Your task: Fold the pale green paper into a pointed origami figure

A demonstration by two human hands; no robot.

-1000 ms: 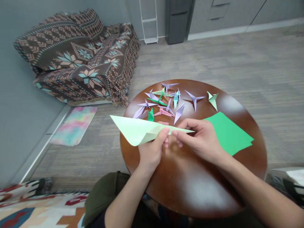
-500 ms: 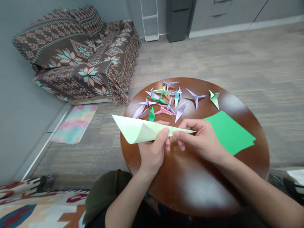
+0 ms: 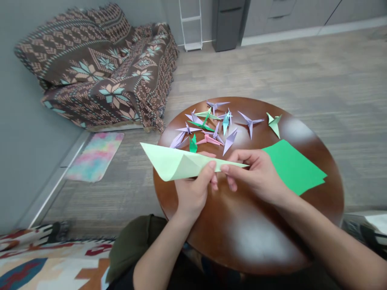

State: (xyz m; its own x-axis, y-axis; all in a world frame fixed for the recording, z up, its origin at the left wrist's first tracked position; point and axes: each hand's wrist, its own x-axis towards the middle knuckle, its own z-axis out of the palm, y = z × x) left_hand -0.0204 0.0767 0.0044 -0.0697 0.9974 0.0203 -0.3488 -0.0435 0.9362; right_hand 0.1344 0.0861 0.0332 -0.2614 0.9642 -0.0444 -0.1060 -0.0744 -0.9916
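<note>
Folded pale green paper point(image 3: 178, 165) barely shifted, left hand point(image 3: 193, 189) and right hand point(image 3: 256, 177) pinching it, no writing visible

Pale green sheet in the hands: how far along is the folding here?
Done: a cluster of finished folded paper figures lies at the far side of the round table. In hand: the left hand and right hand pinch the pale green sheet, folded into a long pointed shape, early in its folds. Left: flat green sheets lie unfolded by the right hand.
</note>
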